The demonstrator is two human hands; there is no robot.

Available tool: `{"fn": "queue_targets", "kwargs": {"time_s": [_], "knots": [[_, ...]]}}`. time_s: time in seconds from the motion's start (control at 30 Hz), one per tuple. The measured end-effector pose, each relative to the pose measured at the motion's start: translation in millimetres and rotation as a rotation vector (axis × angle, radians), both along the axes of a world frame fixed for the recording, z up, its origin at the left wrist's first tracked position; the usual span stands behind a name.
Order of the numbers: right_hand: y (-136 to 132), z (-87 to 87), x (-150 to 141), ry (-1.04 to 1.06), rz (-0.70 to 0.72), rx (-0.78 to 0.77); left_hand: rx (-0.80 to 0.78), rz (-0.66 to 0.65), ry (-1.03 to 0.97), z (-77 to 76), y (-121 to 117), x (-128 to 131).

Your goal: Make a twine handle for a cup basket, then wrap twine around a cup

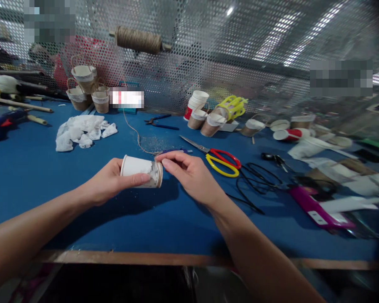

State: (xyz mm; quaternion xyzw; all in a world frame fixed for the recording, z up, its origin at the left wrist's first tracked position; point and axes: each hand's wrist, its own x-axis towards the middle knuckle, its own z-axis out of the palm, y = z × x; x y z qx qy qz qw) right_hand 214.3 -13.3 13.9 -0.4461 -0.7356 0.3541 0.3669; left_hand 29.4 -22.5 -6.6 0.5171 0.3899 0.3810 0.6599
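Observation:
A white paper cup [134, 166] lies sideways in my left hand [109, 183], whose thumb presses along its near side. A grey, smudged patch shows on the cup toward its right end, and brown twine [160, 176] circles that end. My right hand [194, 176] is closed there, thumb and forefinger pinching the twine against the cup's upper right edge. From this spot the loose twine [135, 131] runs back over the table and up toward a spool [138, 40] on the perforated wall. Just behind my right fingers lies a blue-handled tool [177, 150], partly hidden.
Scissors [222, 160] with red and yellow handles, a black cable [259, 179] and a purple device [316, 206] lie to the right. Twine-wrapped cups [100, 101] and crumpled white cloth [78, 130] are at left. Pliers [161, 122] and stacked cups [197, 103] stand behind.

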Motion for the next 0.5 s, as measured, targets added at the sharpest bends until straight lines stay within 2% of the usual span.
{"fn": "queue_targets", "kwargs": {"time_s": [0.2, 0.37, 0.5], "knots": [[-2, -0.4, -3, -0.022, 0.085, -0.107, -0.003, -0.064, 0.075, 0.7, -4, 1], [-7, -4.0, -6, 0.040, 0.189, -0.029, 0.002, -0.031, 0.093, 0.8, -6, 8], [-12, -5.2, -9, 0.054, 0.212, 0.000, -0.035, 0.031, 0.108, -1.3, -7, 12]]}}
